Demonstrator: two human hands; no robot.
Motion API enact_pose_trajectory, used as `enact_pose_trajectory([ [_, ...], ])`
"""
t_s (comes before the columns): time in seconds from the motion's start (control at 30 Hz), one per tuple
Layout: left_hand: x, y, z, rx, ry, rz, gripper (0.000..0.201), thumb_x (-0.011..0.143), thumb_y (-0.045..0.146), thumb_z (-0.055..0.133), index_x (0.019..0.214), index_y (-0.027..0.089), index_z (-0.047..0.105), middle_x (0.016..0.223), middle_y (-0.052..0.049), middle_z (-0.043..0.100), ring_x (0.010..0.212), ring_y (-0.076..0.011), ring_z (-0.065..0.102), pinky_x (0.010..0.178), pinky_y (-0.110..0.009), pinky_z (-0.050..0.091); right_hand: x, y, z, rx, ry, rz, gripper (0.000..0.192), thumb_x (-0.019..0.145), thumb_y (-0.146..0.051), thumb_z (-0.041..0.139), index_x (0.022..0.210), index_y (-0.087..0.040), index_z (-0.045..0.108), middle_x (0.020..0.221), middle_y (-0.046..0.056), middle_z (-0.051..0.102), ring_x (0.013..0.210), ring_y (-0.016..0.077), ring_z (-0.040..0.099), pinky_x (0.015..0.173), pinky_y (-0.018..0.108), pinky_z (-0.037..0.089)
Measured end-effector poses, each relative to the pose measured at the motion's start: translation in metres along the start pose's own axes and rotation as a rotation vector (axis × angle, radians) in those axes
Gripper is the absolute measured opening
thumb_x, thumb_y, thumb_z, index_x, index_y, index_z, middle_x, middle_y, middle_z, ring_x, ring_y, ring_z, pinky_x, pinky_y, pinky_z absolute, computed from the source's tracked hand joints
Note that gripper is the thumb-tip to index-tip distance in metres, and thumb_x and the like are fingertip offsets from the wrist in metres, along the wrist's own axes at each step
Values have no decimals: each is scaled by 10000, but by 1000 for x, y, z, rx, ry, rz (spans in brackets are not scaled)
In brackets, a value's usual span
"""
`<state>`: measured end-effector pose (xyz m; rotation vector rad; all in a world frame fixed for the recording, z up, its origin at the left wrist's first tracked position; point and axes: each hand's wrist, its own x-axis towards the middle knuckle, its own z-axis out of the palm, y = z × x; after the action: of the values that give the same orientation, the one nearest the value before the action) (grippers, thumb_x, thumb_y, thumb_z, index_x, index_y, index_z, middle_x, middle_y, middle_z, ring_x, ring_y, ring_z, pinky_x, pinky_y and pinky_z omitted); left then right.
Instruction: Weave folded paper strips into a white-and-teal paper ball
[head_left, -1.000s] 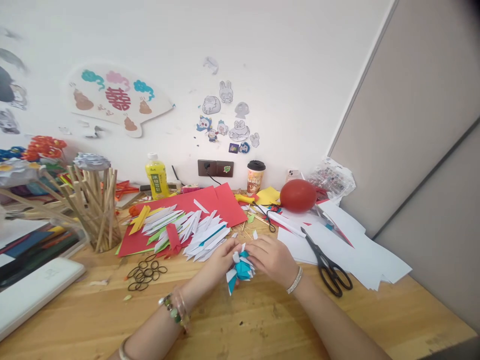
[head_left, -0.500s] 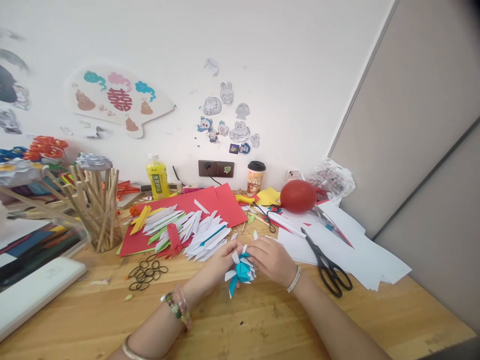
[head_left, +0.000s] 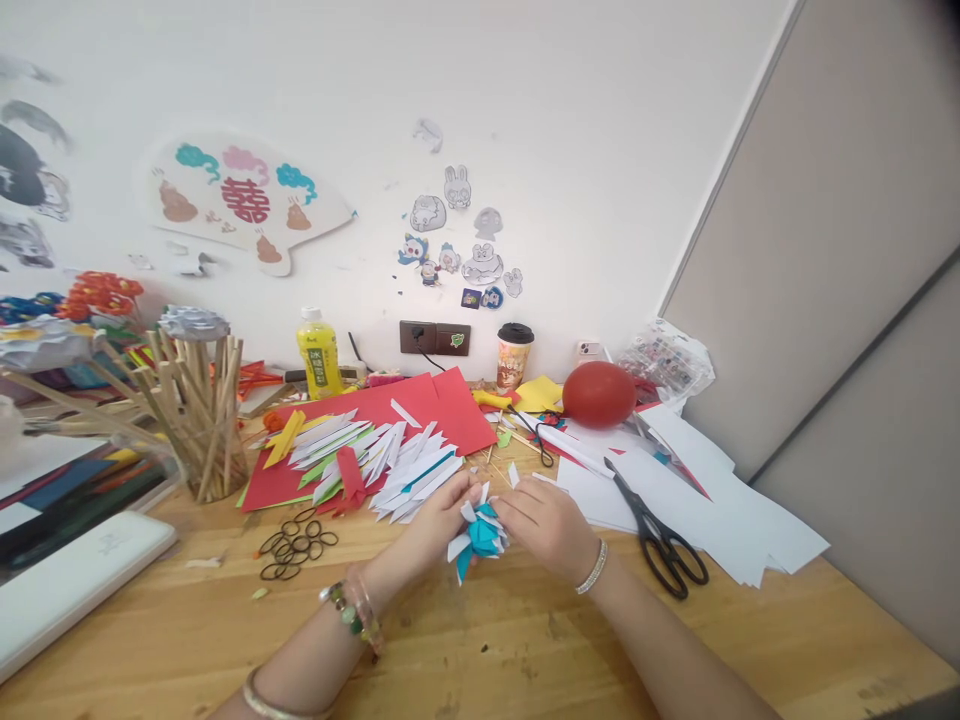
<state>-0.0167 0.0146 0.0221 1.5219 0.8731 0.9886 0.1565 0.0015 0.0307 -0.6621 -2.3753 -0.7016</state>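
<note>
A small bundle of folded blue and white paper pieces (head_left: 477,538) sits between both my hands, just above the wooden table (head_left: 480,640). My left hand (head_left: 439,520) pinches it from the left, and my right hand (head_left: 547,525) grips it from the right. Behind the hands lies a spread of folded white paper strips (head_left: 397,462) on a red paper sheet (head_left: 420,405), with one folded red piece (head_left: 349,474) among them.
Black scissors (head_left: 651,530) lie on white paper sheets (head_left: 720,510) at the right. Several black rubber bands (head_left: 292,540) lie at the left. Also here: a cup of wooden sticks (head_left: 202,420), a yellow bottle (head_left: 317,352), a coffee cup (head_left: 513,355), a red balloon (head_left: 598,393) and a white box (head_left: 71,585).
The paper bundle and both hands have shifted slightly up and away from me. The view has drifted a little.
</note>
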Motion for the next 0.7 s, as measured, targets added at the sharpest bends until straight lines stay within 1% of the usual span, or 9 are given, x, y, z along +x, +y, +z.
enact_pose_trajectory([
  [0.13, 0, 4, 0, 10, 31, 24, 308, 777, 471, 476, 694, 176, 447, 638, 45, 402, 573, -93, 369, 542, -206, 355, 1, -2, -3, -37, 58, -50, 153, 835, -77, 455, 905, -90, 590, 754, 68, 642, 672, 160, 513, 635, 304, 426],
  [0.23, -1, 8, -2, 52, 23, 38, 288, 797, 450, 454, 707, 177, 443, 645, 42, 404, 583, -96, 372, 555, -213, 362, 2, -3, -5, -12, 81, -44, 168, 830, -79, 451, 934, -91, 583, 795, 80, 652, 697, 169, 524, 659, 317, 435],
  [0.37, -2, 13, -4, 139, -2, 56, 278, 816, 439, 419, 739, 176, 464, 687, 30, 434, 621, -108, 398, 596, -228, 376, 2, -4, -9, 191, 91, 75, 263, 878, -203, 374, 1059, -106, 539, 933, 107, 639, 808, 192, 534, 708, 346, 450],
  [0.43, -2, 15, -4, 164, 2, 66, 276, 814, 439, 413, 737, 178, 462, 693, 27, 439, 640, -117, 407, 617, -236, 380, 3, -6, -10, 315, 75, 139, 327, 897, -276, 325, 1119, -123, 510, 996, 112, 621, 866, 198, 529, 749, 362, 450],
  [0.5, -2, 15, -3, 178, 20, 76, 272, 812, 435, 409, 724, 181, 452, 685, 27, 433, 644, -122, 404, 620, -240, 377, 3, -10, -10, 426, 58, 195, 345, 898, -316, 322, 1139, -152, 504, 1027, 103, 610, 891, 196, 527, 763, 365, 451],
  [0.6, -3, 16, -2, 180, 57, 76, 252, 822, 409, 389, 712, 187, 431, 657, 37, 408, 612, -117, 382, 597, -237, 365, 3, -15, -7, 563, 88, 293, 310, 884, -298, 377, 1132, -182, 522, 1036, 90, 604, 916, 189, 529, 787, 364, 447],
  [0.7, -4, 17, 0, 178, 91, 85, 229, 824, 378, 392, 697, 190, 422, 644, 40, 402, 605, -119, 380, 591, -236, 359, 3, -18, -5, 647, 135, 366, 273, 872, -263, 412, 1097, -205, 556, 1007, 76, 614, 916, 184, 536, 802, 368, 439],
])
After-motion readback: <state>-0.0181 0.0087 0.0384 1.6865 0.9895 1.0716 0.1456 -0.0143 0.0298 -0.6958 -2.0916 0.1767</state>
